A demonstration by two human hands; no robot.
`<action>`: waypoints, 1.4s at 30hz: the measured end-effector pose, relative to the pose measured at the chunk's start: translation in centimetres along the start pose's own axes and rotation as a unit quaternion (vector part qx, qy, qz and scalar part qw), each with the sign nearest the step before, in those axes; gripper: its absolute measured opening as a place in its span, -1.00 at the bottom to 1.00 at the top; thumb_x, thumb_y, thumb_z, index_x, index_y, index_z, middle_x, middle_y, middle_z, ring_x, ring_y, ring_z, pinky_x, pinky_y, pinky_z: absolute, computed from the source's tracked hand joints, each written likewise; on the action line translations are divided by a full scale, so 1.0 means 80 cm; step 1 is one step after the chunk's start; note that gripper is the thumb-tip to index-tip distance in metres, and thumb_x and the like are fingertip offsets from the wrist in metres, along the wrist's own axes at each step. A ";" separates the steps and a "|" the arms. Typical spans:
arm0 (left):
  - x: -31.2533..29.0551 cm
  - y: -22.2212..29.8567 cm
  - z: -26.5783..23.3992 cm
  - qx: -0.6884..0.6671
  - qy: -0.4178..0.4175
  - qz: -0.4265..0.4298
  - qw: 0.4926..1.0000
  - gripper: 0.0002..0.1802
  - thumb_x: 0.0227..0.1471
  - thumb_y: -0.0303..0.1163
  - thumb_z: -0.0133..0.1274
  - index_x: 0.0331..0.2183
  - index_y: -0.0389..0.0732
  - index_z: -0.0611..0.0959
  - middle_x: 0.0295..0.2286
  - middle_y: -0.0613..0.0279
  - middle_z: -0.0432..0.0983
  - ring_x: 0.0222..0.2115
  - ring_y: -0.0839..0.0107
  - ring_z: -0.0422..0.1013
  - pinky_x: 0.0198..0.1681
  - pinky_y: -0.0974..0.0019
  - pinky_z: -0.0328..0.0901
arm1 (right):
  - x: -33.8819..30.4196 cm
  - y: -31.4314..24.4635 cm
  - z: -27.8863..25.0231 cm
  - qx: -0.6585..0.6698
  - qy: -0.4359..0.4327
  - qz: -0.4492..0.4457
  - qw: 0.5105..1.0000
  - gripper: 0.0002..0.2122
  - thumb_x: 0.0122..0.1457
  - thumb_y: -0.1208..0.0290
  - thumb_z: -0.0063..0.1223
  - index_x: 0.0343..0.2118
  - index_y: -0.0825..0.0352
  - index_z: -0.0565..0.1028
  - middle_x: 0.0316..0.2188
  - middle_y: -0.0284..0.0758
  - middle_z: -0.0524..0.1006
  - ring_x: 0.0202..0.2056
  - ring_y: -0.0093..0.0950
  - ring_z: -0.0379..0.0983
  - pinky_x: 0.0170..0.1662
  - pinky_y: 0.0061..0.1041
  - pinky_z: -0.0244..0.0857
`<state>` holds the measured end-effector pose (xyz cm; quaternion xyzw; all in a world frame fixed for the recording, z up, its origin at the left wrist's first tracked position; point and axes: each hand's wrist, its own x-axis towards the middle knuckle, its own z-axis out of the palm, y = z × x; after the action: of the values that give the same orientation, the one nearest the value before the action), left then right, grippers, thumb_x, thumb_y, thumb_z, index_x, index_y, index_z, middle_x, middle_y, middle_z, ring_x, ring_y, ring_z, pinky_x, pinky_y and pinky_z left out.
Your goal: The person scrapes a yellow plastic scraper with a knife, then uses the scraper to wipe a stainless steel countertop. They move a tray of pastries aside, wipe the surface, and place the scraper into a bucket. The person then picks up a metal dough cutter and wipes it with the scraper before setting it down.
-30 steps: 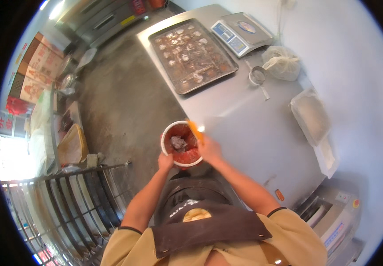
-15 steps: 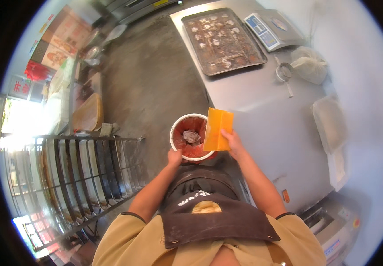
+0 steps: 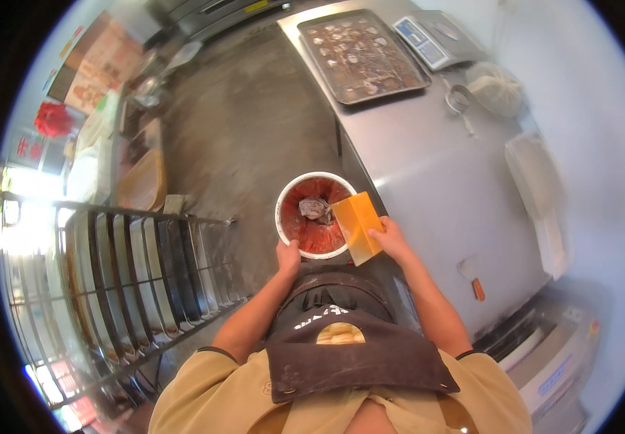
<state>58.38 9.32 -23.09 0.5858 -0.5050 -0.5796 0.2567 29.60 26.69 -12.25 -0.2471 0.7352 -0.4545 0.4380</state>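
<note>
A red bucket with a white rim (image 3: 281, 230) is in front of my apron, a crumpled pale wad (image 3: 315, 209) lying inside it. My left hand (image 3: 288, 257) is closed on the near left of its rim. In my right hand (image 3: 390, 239) is a flat yellow-orange scraper sheet (image 3: 356, 224), pinched at its right side with my thumb on top. The sheet is tilted and overlaps the right part of the bucket's rim in view. Whether it touches the rim I cannot tell.
To the right runs a steel worktable (image 3: 435, 195) with a large baking tray (image 3: 359, 58), a scale (image 3: 439, 43), a small strainer (image 3: 460, 98), a plastic bag (image 3: 495, 90) and a small orange-brown handled tool (image 3: 478, 289). A metal rack (image 3: 132, 282) of trays stands at left.
The yellow-orange scraper has shifted down and right and turned, showing more of the bucket's inside. My view has moved slightly, so the table's things appear higher. My left hand stays on the rim.
</note>
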 end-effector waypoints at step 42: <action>-0.516 -0.163 -0.121 0.413 -0.755 0.138 0.490 -0.54 0.19 -0.34 0.08 0.04 -0.44 0.58 -0.19 -0.15 0.66 -0.35 0.09 0.66 -0.42 0.12 0.57 | -0.881 0.099 0.664 0.710 0.668 -0.139 0.175 -0.53 0.25 0.46 0.16 0.24 0.18 0.40 0.13 -0.37 0.56 0.12 -0.37 0.53 0.19 -0.24 0.41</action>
<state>78.76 47.93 -15.40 -0.1147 -0.7616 -0.4823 -0.4174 110.86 60.05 -0.48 0.4691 0.0641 -0.8276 -0.3017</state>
